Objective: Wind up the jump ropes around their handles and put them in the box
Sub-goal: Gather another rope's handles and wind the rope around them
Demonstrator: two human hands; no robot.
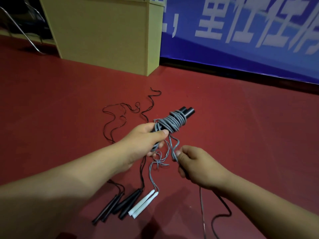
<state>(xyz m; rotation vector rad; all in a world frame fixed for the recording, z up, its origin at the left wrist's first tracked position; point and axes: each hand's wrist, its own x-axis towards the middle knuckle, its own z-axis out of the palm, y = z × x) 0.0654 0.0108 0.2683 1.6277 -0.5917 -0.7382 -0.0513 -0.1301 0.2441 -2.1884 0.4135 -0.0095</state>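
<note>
From the head view, the floor (224,109) is a smooth dark red sheet. A blue banner (241,31) with large white characters runs along the wall at the back right, and a pale yellow-green wooden cabinet (107,31) stands on the floor at the back left, its inside not shown. Chrome chair legs (22,30) show in the far left corner.

The left hand (146,138) is curled round the near end of a pair of black handles (187,111) held side by side above the floor, their far ends pointing away and to the right. A grey rope (172,123) is wound in many turns round the middle of these handles, just beyond the thumb. A loose length of this rope drops from the coil to the right hand (196,164), which pinches it between thumb and fingers just below and to the right of the left hand.

On the floor near the person lie two white handles (143,204) with a thin grey cord, and beside them to the left several black handles (119,206) whose black ropes (120,118) trail away in loose curves beyond the hands. Another black cord (222,214) snakes on the floor under the right forearm.
</note>
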